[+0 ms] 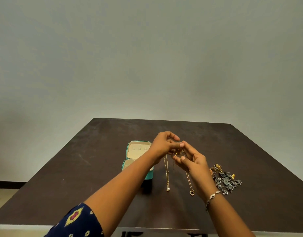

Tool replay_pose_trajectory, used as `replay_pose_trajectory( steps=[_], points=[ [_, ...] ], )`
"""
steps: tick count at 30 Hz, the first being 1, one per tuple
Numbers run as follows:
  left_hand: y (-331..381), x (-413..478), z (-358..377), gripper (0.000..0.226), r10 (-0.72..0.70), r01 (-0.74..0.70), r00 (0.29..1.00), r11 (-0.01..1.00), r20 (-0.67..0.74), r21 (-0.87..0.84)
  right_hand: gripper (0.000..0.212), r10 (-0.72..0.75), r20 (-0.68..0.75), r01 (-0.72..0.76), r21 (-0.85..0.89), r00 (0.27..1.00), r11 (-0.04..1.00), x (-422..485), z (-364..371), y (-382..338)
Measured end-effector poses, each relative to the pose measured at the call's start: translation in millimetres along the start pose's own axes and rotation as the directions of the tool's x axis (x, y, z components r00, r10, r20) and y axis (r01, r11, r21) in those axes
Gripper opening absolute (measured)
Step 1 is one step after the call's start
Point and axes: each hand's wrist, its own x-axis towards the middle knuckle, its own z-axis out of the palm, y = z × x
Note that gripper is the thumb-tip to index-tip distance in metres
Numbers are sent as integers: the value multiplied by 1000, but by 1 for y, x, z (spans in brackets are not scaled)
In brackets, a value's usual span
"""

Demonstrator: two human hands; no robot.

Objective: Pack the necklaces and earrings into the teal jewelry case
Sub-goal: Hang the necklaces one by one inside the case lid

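Left hand [166, 146] and right hand [193, 161] pinch two dangling necklaces [167, 173] beside one open teal case [149, 176].

Two necklaces [167, 173] — one case [149, 175]

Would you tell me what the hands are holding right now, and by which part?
Two gold necklaces, pinched at their top ends by the left hand and right hand; they hang down, pendants lowest.
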Motion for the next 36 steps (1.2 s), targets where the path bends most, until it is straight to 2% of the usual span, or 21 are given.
replay_pose_trajectory(
  steps=[5, 10, 13, 15, 19, 22, 28, 36],
  points=[
    [8, -4, -4, 18, -9, 7, 999, 999, 44, 38, 54, -43, 50, 46, -55, 998, 997, 1, 2, 1],
    [20, -8, -12, 15, -7, 4, 999, 999, 47, 54, 35, -53, -54, 49, -69, 997, 996, 4, -5, 5],
    [25, -10, -16, 15, -17, 14, 999, 998, 48, 60, 34, -67, -92, 52, -156, 994, 986, 8, -8, 10],
    [27, -11, -18, 14, -23, 20, 998, 998, 53, 60, 34, -67, -68, 53, -183, 995, 982, 10, -7, 12],
    [29, -12, -21, 12, -19, 15, 999, 997, 48, 82, 37, -12, 49, 12, -10, 999, 1000, 14, 3, 7],
    [32, -14, -23, 11, -26, 24, 999, 999, 33, 44, 34, 46, 59, -50, 66, 997, 997, 17, 7, 6],
    [36, -16, -32, 12, -98, 79, 992, 969, -74, -234, 29, 150, 46, -156, 157, 988, 975, 10, 6, 18],
    [22, -21, -45, 10, -293, 160, 937, 843, -191, -513, 24, 239, -31, -198, 463, 970, 864, 11, -1, 14]
  ],
)
